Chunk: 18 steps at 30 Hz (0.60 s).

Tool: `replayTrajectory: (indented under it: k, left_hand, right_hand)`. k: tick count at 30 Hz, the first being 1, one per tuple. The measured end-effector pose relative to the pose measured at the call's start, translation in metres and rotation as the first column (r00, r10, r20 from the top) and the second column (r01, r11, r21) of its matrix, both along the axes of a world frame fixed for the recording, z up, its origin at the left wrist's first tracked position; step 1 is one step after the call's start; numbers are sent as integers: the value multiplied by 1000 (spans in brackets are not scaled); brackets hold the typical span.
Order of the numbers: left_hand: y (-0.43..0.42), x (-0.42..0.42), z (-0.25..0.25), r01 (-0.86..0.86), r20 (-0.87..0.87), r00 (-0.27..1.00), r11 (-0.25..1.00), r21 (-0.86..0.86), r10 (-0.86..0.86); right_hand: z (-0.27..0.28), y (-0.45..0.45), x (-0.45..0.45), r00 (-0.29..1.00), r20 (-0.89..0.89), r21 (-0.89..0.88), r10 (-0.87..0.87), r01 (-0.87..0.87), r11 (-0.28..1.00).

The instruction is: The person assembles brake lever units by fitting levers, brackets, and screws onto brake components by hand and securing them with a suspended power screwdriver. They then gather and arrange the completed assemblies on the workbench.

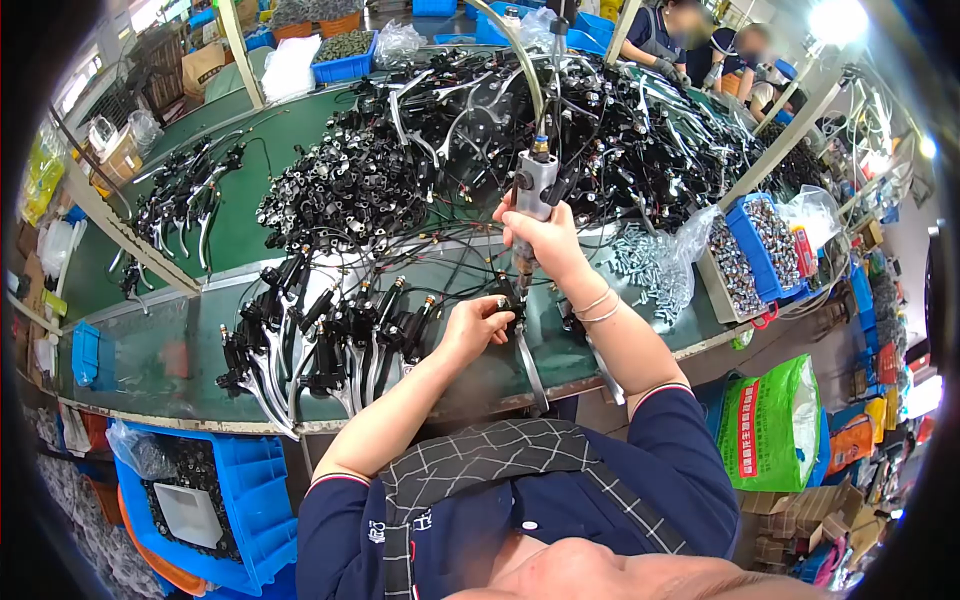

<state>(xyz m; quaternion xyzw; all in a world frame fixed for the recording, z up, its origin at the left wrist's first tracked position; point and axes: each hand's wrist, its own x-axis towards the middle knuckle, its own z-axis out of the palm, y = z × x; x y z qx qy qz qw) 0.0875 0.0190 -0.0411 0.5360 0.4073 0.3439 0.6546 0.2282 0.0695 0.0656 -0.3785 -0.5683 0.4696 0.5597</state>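
My right hand (543, 232) is wrapped round a grey pneumatic screwdriver (537, 185), which points down and hangs from a hose. Its tip meets a black brake lever assembly (512, 308) with a silver lever (531, 370) pointing toward me. The fingers of my left hand (480, 325) pinch the black body of this assembly, just left of the tip. Another silver lever (605, 372) lies to the right, partly under my right forearm. Left of my left hand, several lever assemblies (345, 345) lie in a group.
Black clamp parts (335, 190) and lever assemblies (470, 110) are heaped behind. Loose bolts (640, 268) lie right, beside a blue bin (770, 245) of small metal parts. A blue crate (255, 500) stands below left. Co-workers (655, 40) work at the far right.
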Motion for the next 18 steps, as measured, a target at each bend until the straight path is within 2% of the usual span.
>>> replayTrajectory:
  k: [7,10,13,15,18]
  left_hand:
    - [1,-2,-8,-34,36,999,999,-12,34]
    - [3,-4,-6,-23,15,1000,1000,14,23]
    - [3,-2,-5,45,-35,998,998,52,-43]
    - [0,-3,-2,25,-35,999,999,43,-24]
    - [2,-4,-2,16,-6,1000,999,27,-16]
  right_hand:
    - [-1,1,2,992,127,-34,19,-15,999]
    - [6,-9,-11,1000,14,41,-1,1,999]
    - [7,-11,-16,999,39,36,32,-34,999]
    - [7,-11,-15,997,77,19,31,-32,999]
    - [8,-9,-10,1000,-6,20,29,-29,999]
